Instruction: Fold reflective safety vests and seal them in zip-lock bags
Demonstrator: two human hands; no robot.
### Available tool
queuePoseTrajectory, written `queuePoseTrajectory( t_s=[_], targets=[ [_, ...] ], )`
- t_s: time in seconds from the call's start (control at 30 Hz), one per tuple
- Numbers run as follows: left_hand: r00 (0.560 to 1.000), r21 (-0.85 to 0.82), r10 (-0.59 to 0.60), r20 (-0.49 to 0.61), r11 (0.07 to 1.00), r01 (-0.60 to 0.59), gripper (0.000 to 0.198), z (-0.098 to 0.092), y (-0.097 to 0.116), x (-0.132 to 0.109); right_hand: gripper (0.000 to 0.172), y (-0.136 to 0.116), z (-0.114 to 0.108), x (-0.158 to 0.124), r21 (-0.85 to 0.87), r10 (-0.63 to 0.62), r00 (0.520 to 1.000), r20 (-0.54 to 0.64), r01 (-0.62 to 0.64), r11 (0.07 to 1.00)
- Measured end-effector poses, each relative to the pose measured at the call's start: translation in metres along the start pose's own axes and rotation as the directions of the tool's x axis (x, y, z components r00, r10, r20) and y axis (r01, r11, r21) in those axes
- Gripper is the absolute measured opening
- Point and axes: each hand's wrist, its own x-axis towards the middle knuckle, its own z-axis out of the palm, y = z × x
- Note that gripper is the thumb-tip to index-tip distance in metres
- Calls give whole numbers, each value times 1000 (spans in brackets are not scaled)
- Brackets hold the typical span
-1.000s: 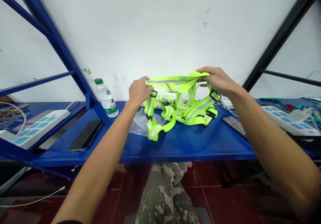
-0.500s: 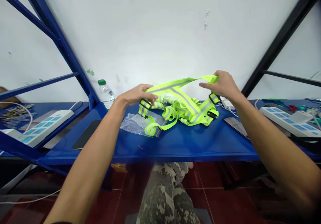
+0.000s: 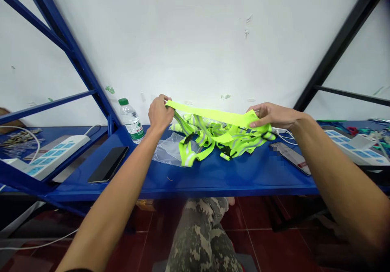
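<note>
A neon yellow reflective safety vest [image 3: 213,140] with grey stripes and black buckles lies in a tangled heap on the blue metal shelf [image 3: 231,184]. My left hand [image 3: 160,113] pinches one end of its wide top strap [image 3: 210,113]. My right hand [image 3: 269,116] holds the other end, and the strap runs nearly level between them above the heap. A clear plastic bag [image 3: 170,152] lies under the heap's left side.
A water bottle [image 3: 131,121] stands behind my left hand. Two phones [image 3: 108,164] [image 3: 291,158] lie on either side of the heap. Power strips [image 3: 55,157] [image 3: 353,148] and cables sit further out. Blue and black shelf uprights frame a white wall.
My hands have spread apart and pulled the top strap taut. The vest has bunched lower on the shelf, and the black buckles have shifted. The plastic bag sits much as before.
</note>
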Motion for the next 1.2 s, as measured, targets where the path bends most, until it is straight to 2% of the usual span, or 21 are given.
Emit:
queuePoseTrajectory(
  t_s=[0.07, 0.13, 0.2, 0.23, 0.27, 0.33, 0.4, 0.43, 0.5, 0.53, 0.57, 0.67, 0.7, 0.73, 0.77, 0.83, 0.97, 1.07, 1.1, 1.13, 1.2],
  targets=[
    [999, -112, 31, 33, 993, -27, 27, 2, -5, 3, 43, 3, -1, -4, 1, 14, 994, 108, -15, 1000],
    [981, -238, 50, 185, 971, -5, 33, 4, -8, 6, 31, 7, -2, -2, -98, 49, 993, 105, -38, 994],
    [936, -261, 69, 345, 965, 26, 34, 2, -8, 8, 20, 13, -2, 6, -266, 79, 996, -49, -90, 960],
    [908, -231, 76, 411, 973, 23, 32, -1, -6, 8, 17, 16, -2, 10, -340, 72, 981, -182, -132, 931],
    [879, -192, 86, 469, 981, 6, 31, -5, -4, 8, 16, 19, -3, 15, -376, 42, 940, -339, -176, 910],
    [795, -155, 133, 592, 987, -49, 33, -16, 3, 5, 24, 25, -4, 23, -307, -37, 777, -628, -204, 929],
    [659, -197, 204, 724, 977, -87, 44, -26, 9, 1, 38, 27, -6, 30, -105, -35, 587, -809, -86, 991],
    [579, -226, 234, 781, 970, -88, 49, -31, 12, 0, 42, 27, -8, 33, 12, 5, 523, -852, 10, 1000],
    [445, -248, 240, 863, 968, -42, 52, -36, 14, -2, 41, 25, -11, 36, 209, 101, 484, -869, 175, 962],
    [419, -242, 221, 881, 970, -4, 49, -38, 14, -2, 37, 23, -12, 37, 280, 138, 496, -857, 225, 933],
    [428, -230, 193, 883, 972, 37, 44, -38, 14, -2, 31, 22, -13, 37, 334, 161, 524, -836, 254, 908],
    [545, -236, 132, 828, 964, 125, 37, -34, 17, -4, 16, 17, -12, 36, 416, 175, 610, -773, 279, 866],
    [554, -253, 146, 820, 960, 121, 41, -31, 21, -8, 12, 15, -9, 36, 422, 167, 631, -758, 279, 863],
    [529, -268, 178, 830, 958, 99, 46, -26, 26, -13, 10, 13, -6, 36, 412, 149, 647, -748, 276, 869],
    [477, -286, 222, 850, 956, 65, 52, -20, 32, -20, 12, 10, -2, 37, 386, 124, 655, -745, 271, 882],
    [340, -292, 278, 898, 956, -11, 61, -4, 48, -41, 22, 3, 8, 39, 320, 60, 672, -739, 271, 908],
    [228, -238, 261, 938, 963, -125, 75, 33, 76, -99, 37, -11, 24, 44, 280, -96, 740, -666, 367, 887],
    [326, -163, 308, 894, 901, -402, 77, 53, 85, -135, 45, -14, 29, 44, 235, -183, 763, -620, 404, 884],
    [335, -141, 316, 888, 879, -455, 75, 57, 87, -142, 48, -14, 29, 43, 213, -203, 766, -610, 405, 889],
    [327, -122, 306, 894, 869, -479, 71, 60, 88, -147, 50, -13, 29, 42, 197, -218, 773, -596, 404, 894],
    [283, -88, 230, 931, 895, -438, 55, 62, 90, -149, 55, -9, 27, 38, 177, -237, 796, -558, 393, 903]
  ],
)
